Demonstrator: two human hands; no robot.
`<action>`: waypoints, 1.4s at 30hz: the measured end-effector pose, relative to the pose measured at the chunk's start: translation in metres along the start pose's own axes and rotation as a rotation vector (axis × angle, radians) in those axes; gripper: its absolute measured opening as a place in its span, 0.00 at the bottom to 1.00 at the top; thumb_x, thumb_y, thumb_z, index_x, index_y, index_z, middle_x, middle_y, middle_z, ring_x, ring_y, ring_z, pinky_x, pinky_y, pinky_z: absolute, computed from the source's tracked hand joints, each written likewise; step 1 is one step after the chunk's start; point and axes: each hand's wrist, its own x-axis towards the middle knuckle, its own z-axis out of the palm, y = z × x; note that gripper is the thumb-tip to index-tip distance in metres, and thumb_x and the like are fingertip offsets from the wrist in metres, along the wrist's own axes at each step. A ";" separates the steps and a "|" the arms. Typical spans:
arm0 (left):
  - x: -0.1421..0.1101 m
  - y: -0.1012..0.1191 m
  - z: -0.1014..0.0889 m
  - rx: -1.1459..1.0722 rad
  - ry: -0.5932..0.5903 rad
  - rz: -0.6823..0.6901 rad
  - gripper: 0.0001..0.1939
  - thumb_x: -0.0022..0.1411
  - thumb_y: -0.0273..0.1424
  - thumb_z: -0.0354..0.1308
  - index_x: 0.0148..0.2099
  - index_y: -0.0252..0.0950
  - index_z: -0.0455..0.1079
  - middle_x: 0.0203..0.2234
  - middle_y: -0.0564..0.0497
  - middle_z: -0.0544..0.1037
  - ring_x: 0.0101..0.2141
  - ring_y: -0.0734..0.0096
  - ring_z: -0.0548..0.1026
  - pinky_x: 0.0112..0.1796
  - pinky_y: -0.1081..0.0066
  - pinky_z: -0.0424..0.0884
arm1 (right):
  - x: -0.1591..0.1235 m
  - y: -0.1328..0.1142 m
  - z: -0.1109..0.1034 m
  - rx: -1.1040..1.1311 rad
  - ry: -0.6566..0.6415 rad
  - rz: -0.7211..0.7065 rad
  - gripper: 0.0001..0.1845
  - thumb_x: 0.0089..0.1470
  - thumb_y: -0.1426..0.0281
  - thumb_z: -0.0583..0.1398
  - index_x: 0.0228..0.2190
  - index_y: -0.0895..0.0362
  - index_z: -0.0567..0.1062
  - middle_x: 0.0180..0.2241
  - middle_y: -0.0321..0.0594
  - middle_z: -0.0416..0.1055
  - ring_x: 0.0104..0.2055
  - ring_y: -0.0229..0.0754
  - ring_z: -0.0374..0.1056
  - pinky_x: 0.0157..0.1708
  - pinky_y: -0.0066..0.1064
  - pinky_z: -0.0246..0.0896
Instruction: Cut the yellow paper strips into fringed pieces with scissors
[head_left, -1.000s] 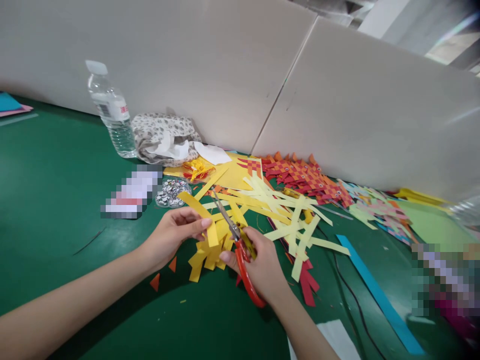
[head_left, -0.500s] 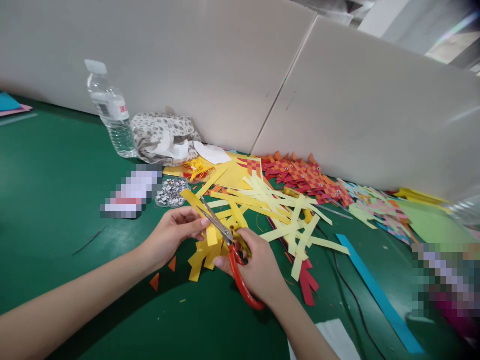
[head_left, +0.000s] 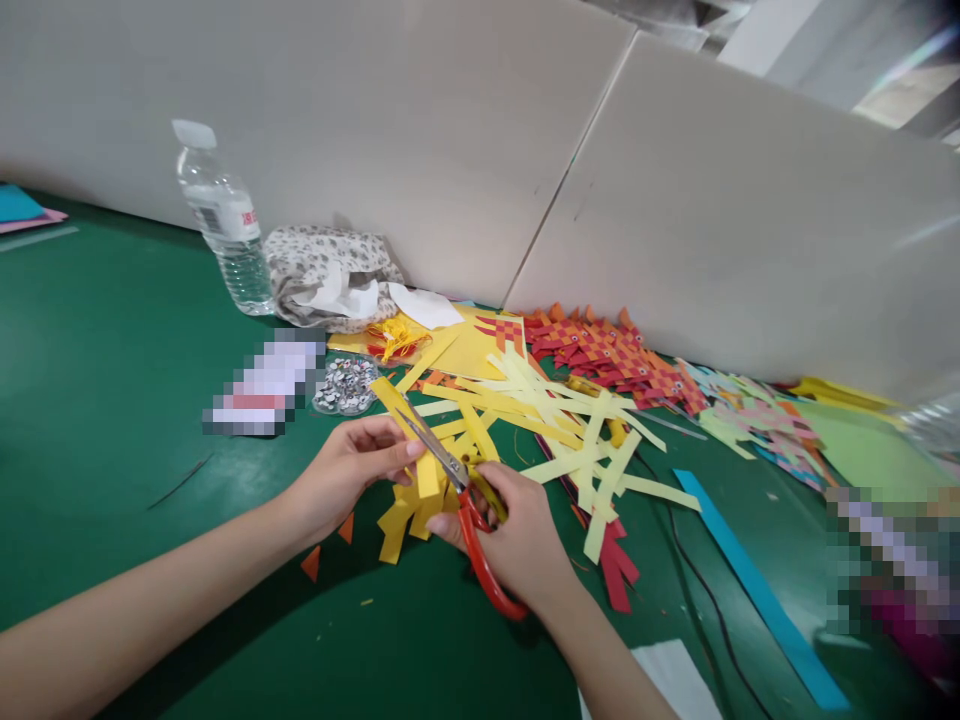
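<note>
My left hand [head_left: 349, 472] pinches a yellow paper strip [head_left: 411, 432] that rises up and to the left from between its fingers. My right hand [head_left: 517, 535] grips red-handled scissors [head_left: 457, 495], whose blades lie across that strip just past my left fingertips. Under both hands lies a small heap of short cut yellow pieces [head_left: 409, 508]. Beyond them, a spread of long pale yellow strips [head_left: 559, 425] covers the green table [head_left: 112, 400].
A water bottle [head_left: 223, 225] and a patterned cloth pouch [head_left: 326, 275] stand by the grey partition [head_left: 465, 140]. A dish of googly eyes [head_left: 345, 385] sits left of the strips. Woven red-orange paper fish [head_left: 611, 355], pastel woven pieces [head_left: 757, 420], a blue strip [head_left: 757, 590] and a black cable [head_left: 697, 585] lie to the right.
The scissors have swung left, from beside the strip to across it, and my right hand has shifted slightly left and up. My left hand keeps its pinch on the strip.
</note>
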 end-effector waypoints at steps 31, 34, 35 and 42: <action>0.006 -0.006 -0.004 0.008 0.069 -0.108 0.11 0.46 0.30 0.69 0.28 0.34 0.69 0.20 0.59 0.73 0.22 0.82 0.70 0.27 0.80 0.70 | 0.012 0.013 -0.008 0.459 0.237 0.351 0.19 0.43 0.52 0.63 0.26 0.54 0.67 0.20 0.30 0.60 0.20 0.34 0.54 0.18 0.25 0.51; 0.010 -0.006 -0.008 0.058 0.081 -0.083 0.15 0.45 0.30 0.69 0.34 0.35 0.67 0.20 0.59 0.73 0.21 0.81 0.70 0.25 0.79 0.70 | 0.017 0.018 -0.008 0.549 0.267 0.384 0.21 0.43 0.50 0.62 0.24 0.55 0.67 0.19 0.30 0.61 0.17 0.33 0.54 0.15 0.25 0.49; 0.011 -0.005 -0.009 0.085 0.077 -0.071 0.16 0.45 0.30 0.68 0.36 0.35 0.67 0.20 0.59 0.73 0.21 0.80 0.69 0.25 0.78 0.69 | 0.018 0.020 -0.009 0.586 0.264 0.396 0.21 0.43 0.50 0.62 0.23 0.55 0.66 0.17 0.30 0.60 0.16 0.33 0.53 0.15 0.25 0.48; 0.016 -0.005 -0.015 0.291 -0.014 -0.064 0.23 0.44 0.32 0.66 0.43 0.34 0.63 0.17 0.61 0.69 0.18 0.77 0.67 0.20 0.76 0.62 | 0.022 0.040 -0.013 0.576 0.324 0.389 0.16 0.38 0.60 0.66 0.24 0.55 0.66 0.16 0.28 0.62 0.15 0.32 0.53 0.16 0.26 0.47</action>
